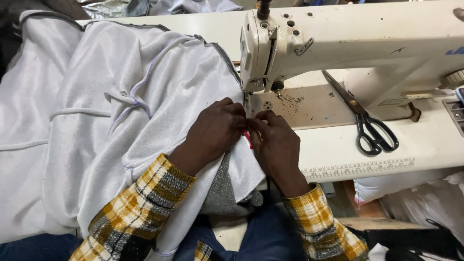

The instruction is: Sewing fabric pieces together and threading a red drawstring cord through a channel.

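White fabric (121, 125) lies heaped over the person's lap and the left of the table (377, 150), its edge drawn up to the needle of the cream sewing machine (338, 43). Left hand (212, 133) and right hand (278, 145) meet there, fingers (256, 123) pinched narrowly on the fabric edge and a small red piece (248, 138). Farther right, black scissors (369, 128) rest on the table.

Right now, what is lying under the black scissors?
The black scissors lie directly on the cream sewing machine bed, blades toward the machine's arm. Nothing else shows beneath them; the bed surface under the handles is covered.
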